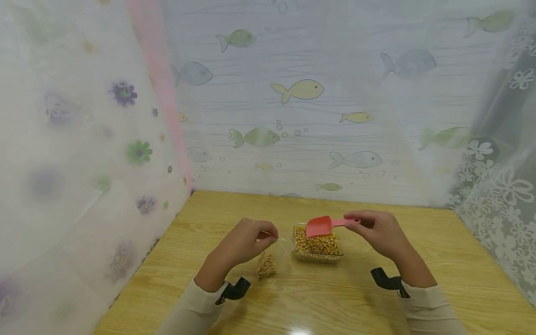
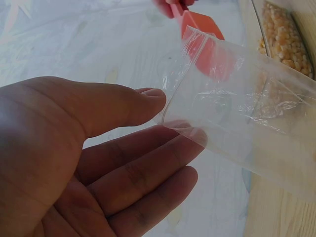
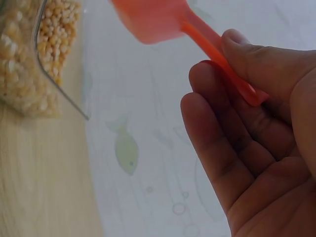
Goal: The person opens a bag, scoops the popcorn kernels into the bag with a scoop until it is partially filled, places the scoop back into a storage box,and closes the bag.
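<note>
My left hand (image 1: 253, 237) pinches the top edge of a clear plastic bag (image 2: 217, 98) between thumb and fingers. Corn kernels (image 1: 266, 266) lie in the bag's lower part, by the table top. Between thumb and fingers of my right hand (image 1: 378, 230) is the handle of a small red-pink scoop (image 1: 319, 227). The scoop's bowl hangs over a clear rectangular container (image 1: 318, 257) of yellow corn kernels (image 1: 322, 244). From the left wrist view, the scoop shows partly behind the bag. Whether kernels lie in the scoop I cannot tell.
Both hands are above a wooden table (image 1: 347, 302). Behind it hangs a pale curtain (image 1: 301, 177) printed with fish, and flowered sheeting (image 1: 83, 195) encloses the left side. Black wrist mounts (image 1: 237, 289) stick out from both sleeves.
</note>
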A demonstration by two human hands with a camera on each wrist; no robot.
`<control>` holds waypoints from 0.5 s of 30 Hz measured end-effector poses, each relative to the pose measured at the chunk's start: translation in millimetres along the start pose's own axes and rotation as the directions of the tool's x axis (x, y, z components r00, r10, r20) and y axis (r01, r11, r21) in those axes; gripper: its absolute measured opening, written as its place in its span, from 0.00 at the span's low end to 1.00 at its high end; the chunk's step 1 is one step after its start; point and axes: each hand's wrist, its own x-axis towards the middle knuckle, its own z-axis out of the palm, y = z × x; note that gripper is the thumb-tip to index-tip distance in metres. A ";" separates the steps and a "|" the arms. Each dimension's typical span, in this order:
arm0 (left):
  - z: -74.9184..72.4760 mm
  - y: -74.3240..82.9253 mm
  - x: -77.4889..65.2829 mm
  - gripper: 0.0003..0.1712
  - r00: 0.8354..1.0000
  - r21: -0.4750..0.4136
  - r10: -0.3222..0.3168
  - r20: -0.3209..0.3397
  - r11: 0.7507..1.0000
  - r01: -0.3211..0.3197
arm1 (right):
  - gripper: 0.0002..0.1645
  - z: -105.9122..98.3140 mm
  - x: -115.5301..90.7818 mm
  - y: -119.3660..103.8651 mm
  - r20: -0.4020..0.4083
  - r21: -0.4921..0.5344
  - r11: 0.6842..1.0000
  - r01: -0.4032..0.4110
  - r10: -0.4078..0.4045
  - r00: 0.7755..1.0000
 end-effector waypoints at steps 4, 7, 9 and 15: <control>-0.2 -0.3 0.3 0.05 1.000 0.002 0.002 0.000 1.000 -0.002 | 0.17 -4.2 -0.7 5.5 0.026 -0.032 0.998 -0.049 0.050 0.998; -0.4 -0.8 0.4 0.05 1.000 0.003 0.004 0.002 1.000 -0.004 | 0.18 -7.4 -1.0 6.9 0.043 -0.046 0.995 -0.083 0.085 0.995; -0.5 -1.1 0.4 0.05 1.000 0.001 0.003 0.004 1.000 -0.003 | 0.18 -9.4 -1.4 7.8 0.057 -0.055 0.994 -0.098 0.101 0.993; -0.1 -2.1 0.6 0.05 1.000 -0.006 0.002 0.006 1.000 -0.002 | 0.18 -13.6 -2.1 14.0 0.080 -0.089 0.990 -0.110 0.117 0.990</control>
